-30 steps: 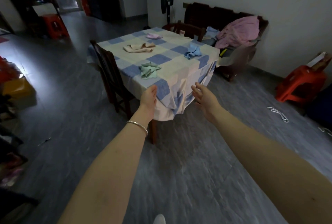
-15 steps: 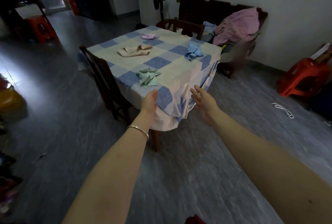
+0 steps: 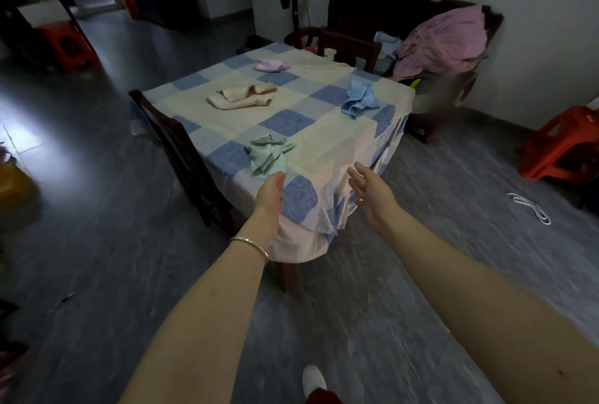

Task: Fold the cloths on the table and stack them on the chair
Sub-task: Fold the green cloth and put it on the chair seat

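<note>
Green cloth (image 3: 269,155) lay just past left hand (image 3: 270,191) fingertips; hands (right hand (image 3: 369,191) too) had closed in, both spread, empty, nothing folded.

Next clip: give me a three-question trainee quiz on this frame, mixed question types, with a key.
1. How many loose cloths lie on the table?
2. True or false: the left hand is gripping the green cloth.
3. Which cloth lies nearest the hands? A) pink cloth B) green cloth C) blue cloth D) beige cloth

Key:
1. Four: green, blue, beige, pink, all crumpled and unfolded.
2. False. Both the left hand and the right hand are open and empty, just short of the table's near corner.
3. B.
</note>
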A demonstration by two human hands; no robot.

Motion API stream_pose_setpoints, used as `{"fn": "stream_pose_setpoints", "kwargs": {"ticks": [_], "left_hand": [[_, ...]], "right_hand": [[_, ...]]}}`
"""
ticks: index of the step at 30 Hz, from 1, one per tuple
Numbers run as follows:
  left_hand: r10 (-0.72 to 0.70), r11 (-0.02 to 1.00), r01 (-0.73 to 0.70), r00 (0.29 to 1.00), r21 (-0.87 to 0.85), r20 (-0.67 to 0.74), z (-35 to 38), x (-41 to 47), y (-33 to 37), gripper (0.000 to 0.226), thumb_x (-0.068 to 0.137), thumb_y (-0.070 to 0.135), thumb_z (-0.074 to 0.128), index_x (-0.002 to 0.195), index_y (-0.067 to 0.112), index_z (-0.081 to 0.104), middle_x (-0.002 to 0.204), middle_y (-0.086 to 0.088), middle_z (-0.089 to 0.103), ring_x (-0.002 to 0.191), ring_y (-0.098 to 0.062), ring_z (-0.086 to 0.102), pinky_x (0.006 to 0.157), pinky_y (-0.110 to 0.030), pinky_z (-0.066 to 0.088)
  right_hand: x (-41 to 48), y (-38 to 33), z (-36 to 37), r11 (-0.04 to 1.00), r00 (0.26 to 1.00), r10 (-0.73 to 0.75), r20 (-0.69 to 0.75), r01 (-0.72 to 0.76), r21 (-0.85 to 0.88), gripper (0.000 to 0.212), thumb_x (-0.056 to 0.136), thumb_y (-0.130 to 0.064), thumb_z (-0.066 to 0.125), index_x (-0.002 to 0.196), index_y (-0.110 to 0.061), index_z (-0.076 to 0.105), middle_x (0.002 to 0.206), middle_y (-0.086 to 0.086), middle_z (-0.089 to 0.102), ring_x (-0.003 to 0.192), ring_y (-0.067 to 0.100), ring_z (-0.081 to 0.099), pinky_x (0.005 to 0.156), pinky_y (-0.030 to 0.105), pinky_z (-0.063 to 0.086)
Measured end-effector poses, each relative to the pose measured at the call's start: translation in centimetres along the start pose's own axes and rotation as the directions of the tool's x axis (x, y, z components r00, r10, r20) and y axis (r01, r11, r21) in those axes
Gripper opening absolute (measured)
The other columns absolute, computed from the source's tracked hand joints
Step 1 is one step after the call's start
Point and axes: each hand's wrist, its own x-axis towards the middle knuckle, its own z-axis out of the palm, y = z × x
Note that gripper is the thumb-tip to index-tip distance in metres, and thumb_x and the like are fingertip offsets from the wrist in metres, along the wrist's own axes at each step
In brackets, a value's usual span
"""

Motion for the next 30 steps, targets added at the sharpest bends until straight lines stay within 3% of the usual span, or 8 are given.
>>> {"fn": "stream_pose_setpoints", "kwargs": {"ticks": [2,6,14,18,22,24,26,30], "left_hand": [[0.003,1.0,-0.003,1.0,-0.007,-0.008,0.3,2.4,0.7,0.048,0.1,0.02,0.033,0.144,0.002,0.03,0.153,-0.006,0.029,0.143,-0.016,0.023,0.118,-0.029,0.015],[0.009,1.0,-0.009,1.0,-0.012,0.016,1.1,6.0,2.0,0.046,0.099,0.023,0.035,0.142,0.008,0.035,0.151,-0.003,0.033,0.142,-0.014,0.026,0.117,-0.029,0.015],[-0.036,0.995,0.034,0.999,-0.089,-0.023,0.4,11.6,3.6,0.046,0.1,0.022,0.031,0.142,0.005,0.033,0.151,-0.005,0.033,0.141,-0.015,0.027,0.115,-0.025,0.017],[-0.036,0.998,0.035,0.999,-0.047,-0.027,-0.7,13.9,4.6,0.042,0.1,0.017,0.033,0.139,0.001,0.037,0.145,-0.008,0.04,0.128,-0.013,0.041,0.103,-0.02,0.028],[-0.047,0.999,0.047,0.999,0.022,-0.025,-2.0,15.9,5.8,0.041,0.1,0.016,0.033,0.139,0.001,0.038,0.122,-0.003,0.047,0.105,-0.01,0.048,0.094,-0.02,0.031],[-0.063,0.996,0.064,0.998,0.055,-0.017,-3.1,17.2,6.5,0.041,0.1,0.016,0.034,0.138,0.003,0.04,0.134,-0.007,0.048,0.121,-0.014,0.05,0.095,-0.022,0.032],[-0.077,0.993,0.078,0.997,0.093,-0.012,-4.2,18.3,7.5,0.041,0.099,0.017,0.036,0.137,0.004,0.041,0.145,-0.007,0.041,0.136,-0.017,0.038,0.102,-0.024,0.031],[-0.082,0.984,0.073,0.996,0.165,0.045,-6.4,21.4,9.7,0.043,0.099,0.02,0.036,0.138,0.004,0.041,0.146,-0.005,0.04,0.132,-0.015,0.038,0.104,-0.027,0.03]], "right_hand": [[2.1,-0.9,0.5,1.0,1.0,0.01,0.008,-0.01,0.0,0.044,0.102,-0.024,0.024,0.145,-0.014,0.026,0.153,0.002,0.028,0.142,0.019,0.025,0.101,0.03,0.029],[5.9,-2.0,1.1,0.999,0.999,0.031,-0.012,-0.031,0.022,0.043,0.102,-0.027,0.026,0.143,-0.016,0.031,0.152,0.001,0.032,0.141,0.019,0.028,0.114,0.04,0.016],[10.8,-2.7,3.2,0.998,0.998,0.059,-0.018,-0.059,-0.008,0.043,0.099,-0.034,0.034,0.139,-0.02,0.039,0.147,-0.004,0.041,0.137,0.014,0.034,0.111,0.038,0.02],[12.6,-2.6,4.6,0.998,0.998,0.05,-0.022,-0.051,-0.024,0.044,0.1,-0.034,0.031,0.141,-0.02,0.037,0.148,-0.004,0.04,0.138,0.014,0.034,0.113,0.04,0.019],[14.4,-2.2,6.4,0.998,0.998,0.052,-0.047,-0.053,-0.033,0.045,0.1,-0.036,0.03,0.141,-0.02,0.036,0.148,-0.004,0.04,0.137,0.014,0.034,0.113,0.04,0.02],[15.5,-2.0,7.7,0.999,0.996,0.047,-0.07,-0.049,-0.022,0.045,0.099,-0.036,0.031,0.141,-0.021,0.036,0.147,-0.005,0.041,0.136,0.014,0.036,0.112,0.039,0.021],[16.4,-1.9,9.0,0.999,0.995,0.045,-0.091,-0.045,0.006,0.045,0.099,-0.036,0.031,0.142,-0.022,0.035,0.147,-0.006,0.041,0.136,0.013,0.037,0.112,0.039,0.022],[17.7,-1.5,12.0,0.998,0.989,0.024,-0.148,-0.015,0.058,0.047,0.099,-0.037,0.031,0.144,-0.023,0.032,0.148,-0.007,0.04,0.137,0.013,0.036,0.114,0.04,0.021]]}}
